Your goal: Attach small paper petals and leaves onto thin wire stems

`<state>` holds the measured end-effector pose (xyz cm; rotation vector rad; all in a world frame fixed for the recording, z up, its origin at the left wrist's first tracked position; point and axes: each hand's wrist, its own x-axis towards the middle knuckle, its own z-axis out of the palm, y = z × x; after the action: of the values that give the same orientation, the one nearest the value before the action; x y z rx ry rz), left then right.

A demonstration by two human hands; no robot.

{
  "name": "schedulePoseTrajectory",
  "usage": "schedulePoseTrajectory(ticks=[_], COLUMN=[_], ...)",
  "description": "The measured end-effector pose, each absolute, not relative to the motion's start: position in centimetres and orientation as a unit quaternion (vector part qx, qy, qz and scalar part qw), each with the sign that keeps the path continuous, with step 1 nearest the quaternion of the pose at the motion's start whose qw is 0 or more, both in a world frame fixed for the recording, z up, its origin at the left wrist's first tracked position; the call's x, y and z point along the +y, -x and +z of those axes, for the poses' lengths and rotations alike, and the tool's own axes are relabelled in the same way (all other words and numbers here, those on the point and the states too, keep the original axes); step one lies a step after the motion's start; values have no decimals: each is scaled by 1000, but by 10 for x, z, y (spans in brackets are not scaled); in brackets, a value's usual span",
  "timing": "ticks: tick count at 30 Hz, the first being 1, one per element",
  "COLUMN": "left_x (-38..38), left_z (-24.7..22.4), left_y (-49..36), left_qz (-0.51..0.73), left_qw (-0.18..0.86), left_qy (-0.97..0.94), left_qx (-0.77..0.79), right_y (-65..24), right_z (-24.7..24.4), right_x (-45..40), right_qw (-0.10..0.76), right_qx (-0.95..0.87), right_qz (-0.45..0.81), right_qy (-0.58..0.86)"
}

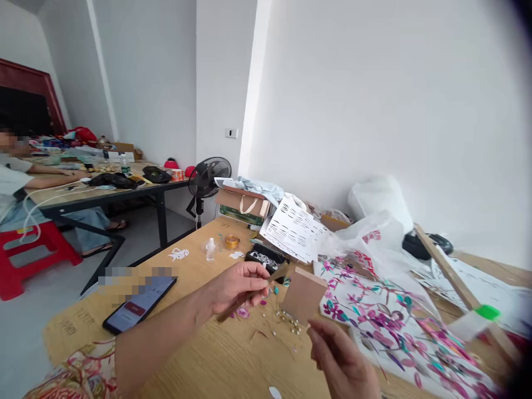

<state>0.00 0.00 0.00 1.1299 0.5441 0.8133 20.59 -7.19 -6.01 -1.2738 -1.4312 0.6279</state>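
Note:
My left hand (239, 285) is closed on a thin brown strip (279, 273) that pokes out on both sides of the fingers; its exact kind is unclear. To the right and nearer, my right hand (341, 357) has thumb and fingertips pinched together, and whatever may be between them is too small to make out. Between and beyond the hands stands a brown cardboard square (303, 296). Pearl-like beads (293, 326) lie at its foot. Pink petal pieces (242, 312) are on the table under my left hand, and a white petal-shaped piece (275, 392) lies near the front edge.
A phone (140, 305) lies at left on the wooden table (195, 354). Farther back are a small clear bottle (210, 249), an amber tape roll (231, 241) and a black box (266, 257). Pink flower pieces cover a white sheet (353, 293) at right. Another person (16, 177) sits beyond.

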Motion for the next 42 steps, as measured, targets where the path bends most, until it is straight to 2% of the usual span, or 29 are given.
schedulePoseTrajectory(ticks=[5,12,22,42], left_x=[-18,-33,-38,-37], left_z=[-7,-6,-1,-7], left_y=[-27,-46,-57,-63], left_qz=[365,398,385,382], left_qw=[768,746,746,757], left_qy=[-474,-479,-487,-464], left_qx=[226,235,241,257], right_y=[-203,-197,-207,-208], right_z=[-14,-12,-13,-9], right_x=[-72,-77,-80,-80], right_qw=[634,666,685,670], right_qx=[-504,-469,-439,-460], right_qz=[305,333,389,299], right_qy=[501,474,432,500])
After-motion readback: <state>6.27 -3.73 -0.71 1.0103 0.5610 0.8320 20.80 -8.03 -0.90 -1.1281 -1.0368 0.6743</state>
